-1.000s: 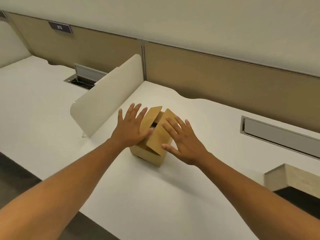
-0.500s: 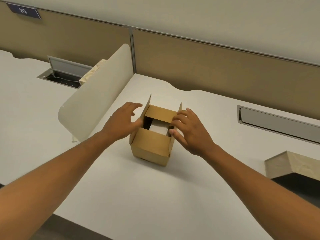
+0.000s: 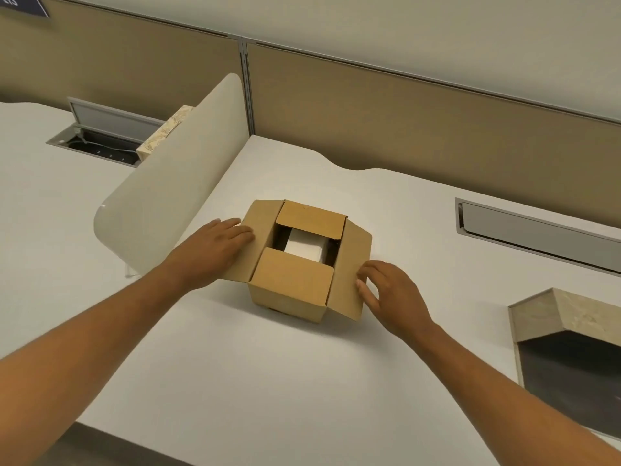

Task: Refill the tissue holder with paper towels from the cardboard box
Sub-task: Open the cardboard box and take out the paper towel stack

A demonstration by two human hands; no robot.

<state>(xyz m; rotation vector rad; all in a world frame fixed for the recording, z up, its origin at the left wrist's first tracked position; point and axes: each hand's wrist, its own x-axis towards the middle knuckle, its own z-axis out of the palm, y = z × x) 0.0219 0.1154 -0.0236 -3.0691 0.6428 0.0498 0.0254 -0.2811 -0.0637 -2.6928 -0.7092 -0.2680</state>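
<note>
You've just spread the cardboard box [image 3: 289, 287] side flaps; both hands, left hand [image 3: 215, 250] and right hand [image 3: 389, 290], press flat, gripping nothing; paper towels [image 3: 304, 246] now reachable.

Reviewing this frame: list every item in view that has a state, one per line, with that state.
cardboard box: open; side flaps folded out, end flaps still partly over the opening
paper towels: white stack inside the box, not yet taken out
left hand: flat on the left flap, holding nothing
right hand: fingertips on the right flap, holding nothing
left cable hatch: lid raised
right cable hatch: closed
</note>
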